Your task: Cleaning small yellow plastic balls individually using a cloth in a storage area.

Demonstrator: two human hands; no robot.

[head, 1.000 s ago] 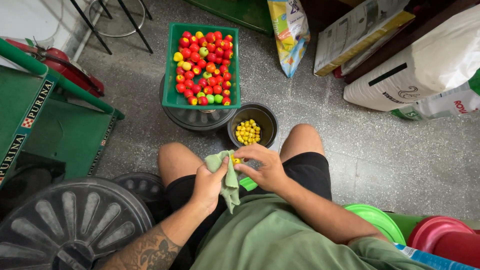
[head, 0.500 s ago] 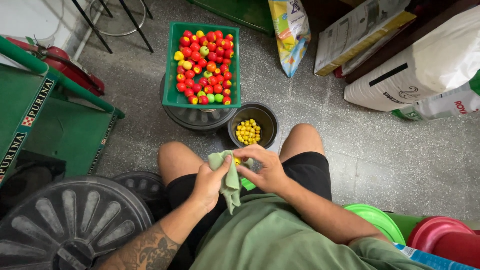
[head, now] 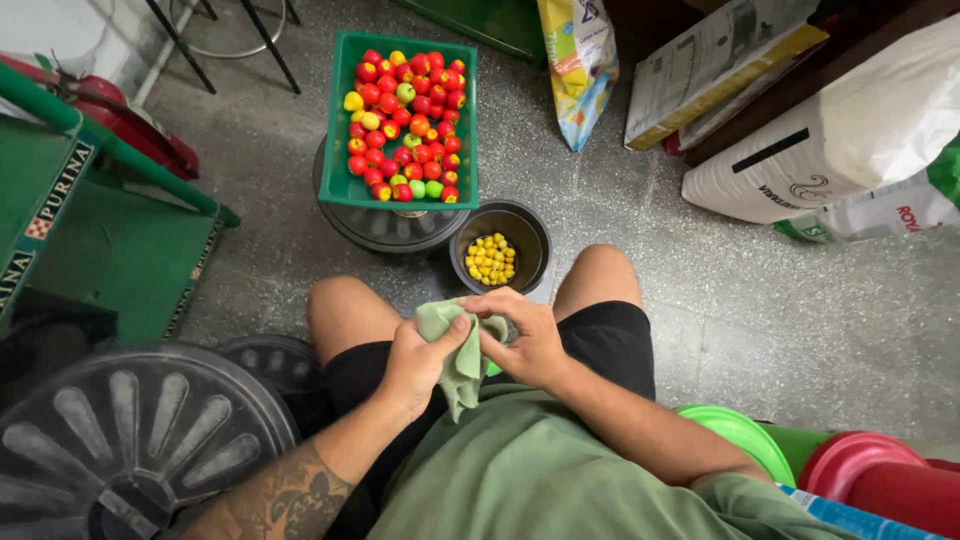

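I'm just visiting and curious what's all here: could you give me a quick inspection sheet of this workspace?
Surface: grey speckled floor, person seated.
Job's things: green cloth bunched between both hands; green crate of red, yellow and green fruits; dark bowl of small yellow fruits.
Clutter: feed sacks, black round lids, green and red basins.
Hands: left hand and right hand, fingers closed on the cloth.
Cables: nothing seen.
Surroundings: green cart, stool legs.

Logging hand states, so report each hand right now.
Left hand: closed on the green cloth.
Right hand: closed around the same cloth; anything held inside is hidden.
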